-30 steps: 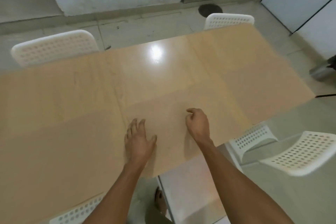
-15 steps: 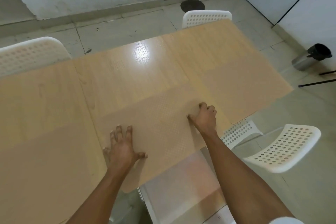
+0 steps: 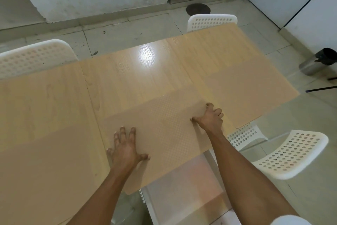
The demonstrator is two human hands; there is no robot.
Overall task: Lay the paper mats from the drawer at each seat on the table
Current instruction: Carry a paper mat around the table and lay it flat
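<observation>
A: Mat position?

B: Paper mat (image 3: 164, 133) lies flat on the surface (image 3: 127, 78), at the near edge in front of the person. Long axis runs along that edge, skewed: right end sits farther in, near-left corner overhangs the edge.

A: Hands?

B: Left hand (image 3: 125, 148) flat on the mat's left end, fingers spread and straight, thumb out to the right, pressing, no grip. Right hand (image 3: 209, 119) at the mat's right end, fingers curled with tips on the mat's edge. Can't tell whether it pinches the sheet or only pushes it.

A: Other mats?

B: Right mat (image 3: 246, 93) at the surface's right end, left mat (image 3: 45, 161) at the near left. Both flat, same tan.

A: Delta versus a second ago?

B: Left hand has slid toward the mat's left end and splayed wider. Right hand has gone from a loose curl in mid-mat to bearing on the right edge. Mat's embossed dot texture now resolves; it was blurred then. Camera has also panned.

A: Surroundings?

B: White perforated chair (image 3: 291, 155) at near right, another (image 3: 211, 21) at the far side, one (image 3: 34, 56) at far left. Metal bin (image 3: 317, 62) on the floor at right.
</observation>
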